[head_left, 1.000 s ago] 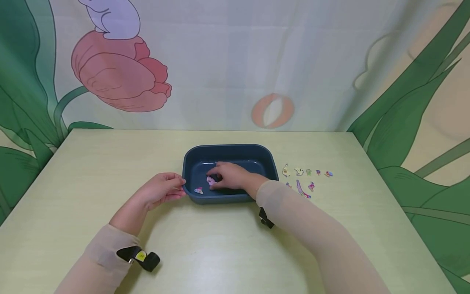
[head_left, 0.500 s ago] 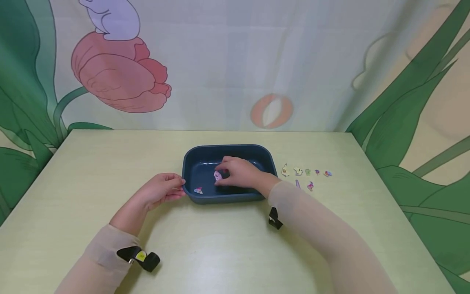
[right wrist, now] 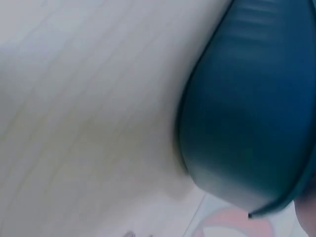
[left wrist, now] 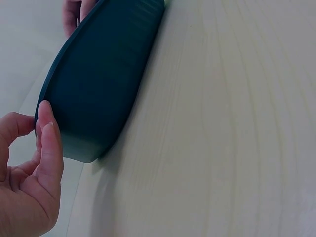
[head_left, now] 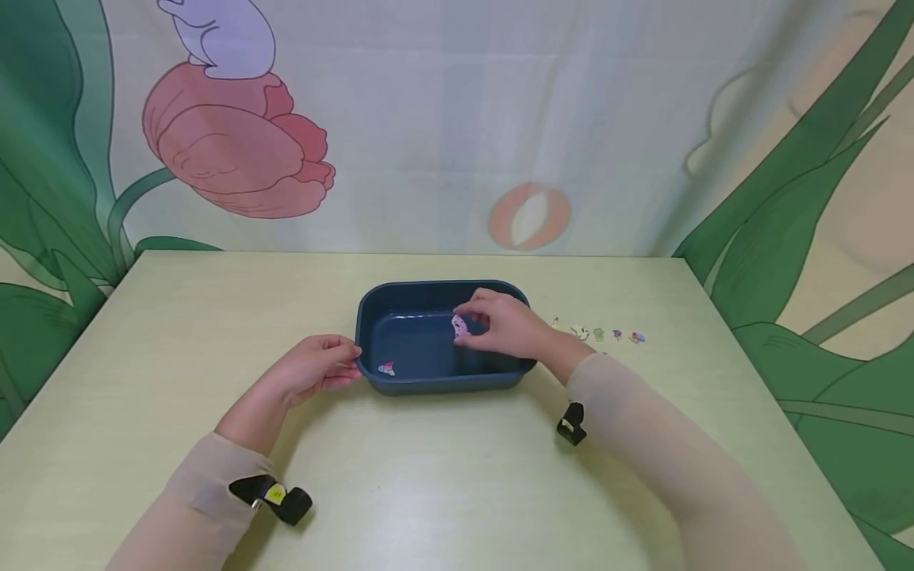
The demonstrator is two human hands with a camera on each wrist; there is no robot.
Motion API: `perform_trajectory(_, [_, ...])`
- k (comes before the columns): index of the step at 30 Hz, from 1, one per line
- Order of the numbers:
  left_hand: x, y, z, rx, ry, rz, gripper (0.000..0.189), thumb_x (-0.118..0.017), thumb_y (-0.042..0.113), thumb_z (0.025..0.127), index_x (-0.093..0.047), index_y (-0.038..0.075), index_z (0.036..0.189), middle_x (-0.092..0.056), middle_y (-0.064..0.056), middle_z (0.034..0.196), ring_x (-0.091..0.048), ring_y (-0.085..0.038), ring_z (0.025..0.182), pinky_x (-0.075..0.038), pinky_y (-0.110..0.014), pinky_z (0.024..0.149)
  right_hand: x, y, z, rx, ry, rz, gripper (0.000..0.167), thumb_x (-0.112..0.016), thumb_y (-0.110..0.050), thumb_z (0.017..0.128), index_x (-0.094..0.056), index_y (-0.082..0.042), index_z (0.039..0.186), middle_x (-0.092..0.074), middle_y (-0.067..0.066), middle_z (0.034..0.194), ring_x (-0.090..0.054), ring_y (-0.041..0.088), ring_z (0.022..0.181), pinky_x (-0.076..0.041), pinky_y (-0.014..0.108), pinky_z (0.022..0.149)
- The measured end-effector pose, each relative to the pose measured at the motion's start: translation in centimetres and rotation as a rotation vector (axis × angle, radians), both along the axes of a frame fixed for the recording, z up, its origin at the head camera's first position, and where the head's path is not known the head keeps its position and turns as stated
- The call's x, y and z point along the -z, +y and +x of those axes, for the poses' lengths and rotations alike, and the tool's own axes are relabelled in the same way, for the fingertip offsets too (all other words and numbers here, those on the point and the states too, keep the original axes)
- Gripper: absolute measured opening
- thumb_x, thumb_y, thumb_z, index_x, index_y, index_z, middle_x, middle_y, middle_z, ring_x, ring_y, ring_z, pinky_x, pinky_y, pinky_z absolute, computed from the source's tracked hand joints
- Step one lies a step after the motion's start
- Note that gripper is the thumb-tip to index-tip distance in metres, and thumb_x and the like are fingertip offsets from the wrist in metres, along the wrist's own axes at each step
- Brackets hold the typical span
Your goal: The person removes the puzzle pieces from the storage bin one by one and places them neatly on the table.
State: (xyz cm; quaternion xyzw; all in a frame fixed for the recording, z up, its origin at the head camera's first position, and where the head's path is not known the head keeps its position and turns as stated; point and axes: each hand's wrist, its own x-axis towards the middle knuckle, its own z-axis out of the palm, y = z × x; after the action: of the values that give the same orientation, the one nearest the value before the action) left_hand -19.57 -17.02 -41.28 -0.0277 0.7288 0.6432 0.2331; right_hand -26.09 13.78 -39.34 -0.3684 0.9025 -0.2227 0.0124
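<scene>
My left hand (head_left: 321, 369) pinches the left rim of a dark blue rectangular tray (head_left: 443, 386). In the left wrist view, the thumb and fingers of the left hand (left wrist: 37, 182) meet at the rim of the tray (left wrist: 98, 79). Over the right half of the tray, my right hand (head_left: 510, 327) pinches a small pink cut-out sticker (head_left: 459, 326) between thumb and fingertips. Another small, pink-and-white sticker (head_left: 386, 369) lies in the tray's front left corner. The right wrist view shows the tray's outer wall (right wrist: 242, 103) and only an edge of the right hand (right wrist: 307, 212).
On the pale wooden table (head_left: 428, 476), right of the tray, lie several small colourful stickers, among them a white one (head_left: 581, 332) and a purple-orange one (head_left: 638, 338). My right forearm covers part of that area. A printed curtain (head_left: 400, 159) hangs behind.
My right hand has moved right and slightly away from me across the tray, carrying the pink sticker. It now hides some stickers on the table. The left hand stays at the rim.
</scene>
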Motion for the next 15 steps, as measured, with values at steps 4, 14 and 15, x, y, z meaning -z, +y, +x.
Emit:
perform_trajectory(4, [0.0, 0.0, -0.1, 0.001, 0.000, 0.001, 0.031, -0.051, 0.013, 0.095, -0.049, -0.013, 0.112, -0.064, -0.007, 0.080, -0.065, -0.019, 0.076, -0.054, -0.026, 0.072, -0.5, 1.0, 0.1, 0.006, -0.011, -0.029, 0.043, -0.073, -0.035, 0.080, -0.067, -0.009, 0.113, -0.051, -0.002, 0.085, -0.045, 0.011, 0.069, -0.042, 0.025, 0.060])
perform_trajectory(14, [0.3, 0.0, -0.2, -0.001, -0.002, 0.011, 0.032, -0.050, 0.013, 0.096, -0.048, -0.014, 0.113, -0.064, -0.007, 0.080, -0.065, -0.018, 0.076, -0.054, -0.024, 0.071, -1.1, 3.8, 0.4, 0.054, -0.061, -0.002, 0.045, -0.073, -0.032, 0.080, -0.065, -0.007, 0.116, -0.052, 0.007, 0.087, -0.044, 0.015, 0.070, -0.041, 0.027, 0.059])
perform_trajectory(15, [0.3, 0.0, -0.2, 0.000, -0.001, 0.010, 0.032, -0.050, 0.012, 0.096, -0.048, -0.014, 0.113, -0.064, -0.007, 0.080, -0.065, -0.018, 0.075, -0.054, -0.024, 0.070, -1.2, 4.1, 0.5, 0.059, -0.065, -0.004, 0.045, -0.073, -0.032, 0.080, -0.064, -0.006, 0.116, -0.052, 0.007, 0.086, -0.044, 0.015, 0.070, -0.040, 0.027, 0.059])
